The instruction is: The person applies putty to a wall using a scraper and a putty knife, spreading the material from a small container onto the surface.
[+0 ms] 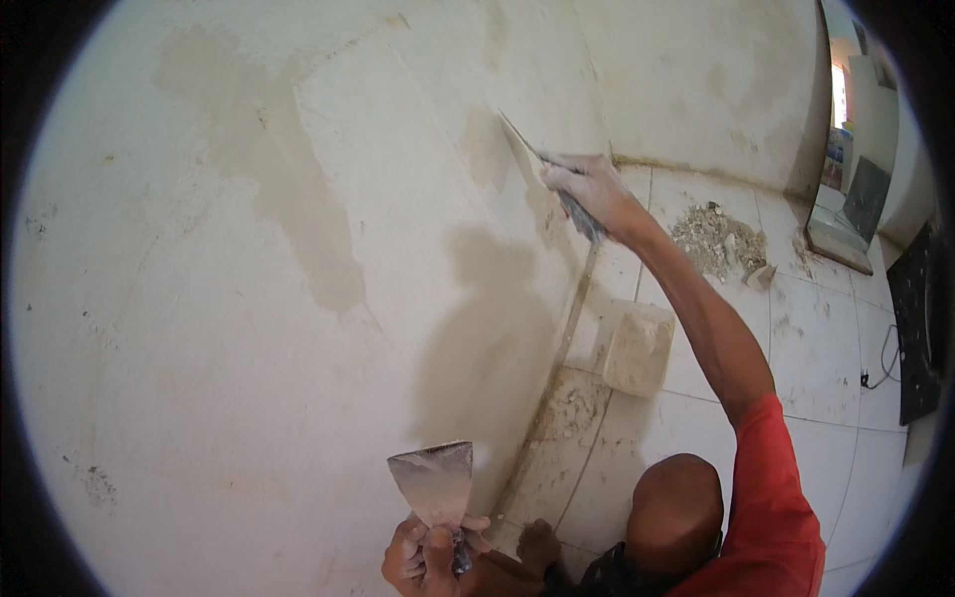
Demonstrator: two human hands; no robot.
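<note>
Low at the centre, my left hand point(410, 559) is closed round the handle of a wide putty knife point(434, 486), its blade pointing up and smeared with pale filler. My right hand point(589, 191) reaches forward, wrapped round the dark handle of a second putty knife point(521, 149). That blade is tilted and seen nearly edge-on at the white wall point(159, 418), beside a small darker patch point(484, 149). Whether its edge touches the wall I cannot tell. Dusty white residue covers the fingers of my right hand. A long greyish filler patch point(298, 214) runs down the wall to the left.
A shallow cream container point(629, 386) stands on the tiled floor point(811, 343) by the wall's foot. Behind it lies a heap of rubble point(714, 244). A mirror point(846, 246), a dark panel point(917, 328) and a cable point(883, 370) are at the right. My bent knee point(676, 507) is near.
</note>
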